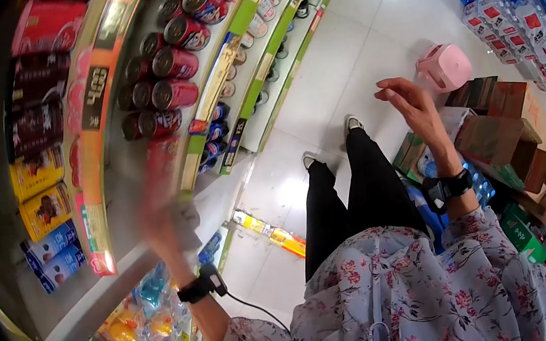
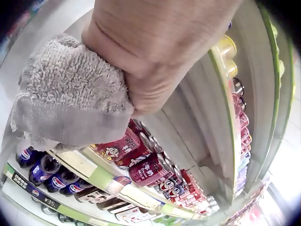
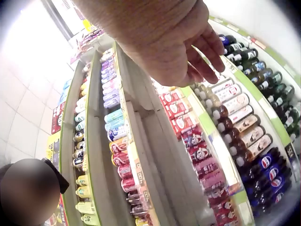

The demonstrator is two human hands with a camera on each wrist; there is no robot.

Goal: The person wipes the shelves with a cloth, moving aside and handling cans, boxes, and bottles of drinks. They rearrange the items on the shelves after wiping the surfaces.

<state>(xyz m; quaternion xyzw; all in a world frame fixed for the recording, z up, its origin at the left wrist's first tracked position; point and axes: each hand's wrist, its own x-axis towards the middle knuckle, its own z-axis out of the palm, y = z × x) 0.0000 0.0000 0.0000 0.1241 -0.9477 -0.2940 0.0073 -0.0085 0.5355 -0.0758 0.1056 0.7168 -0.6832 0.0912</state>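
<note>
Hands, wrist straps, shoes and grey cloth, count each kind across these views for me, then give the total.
Hands: 2, left hand and right hand
Wrist straps: 2
Shoes: 2
Grey cloth: 1
Total: 7

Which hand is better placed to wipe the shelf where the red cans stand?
Probably the left hand: it grips the gray cloth beside the shelf of red cans. The right hand looks empty and is out over the floor, farther from that shelf.
</note>
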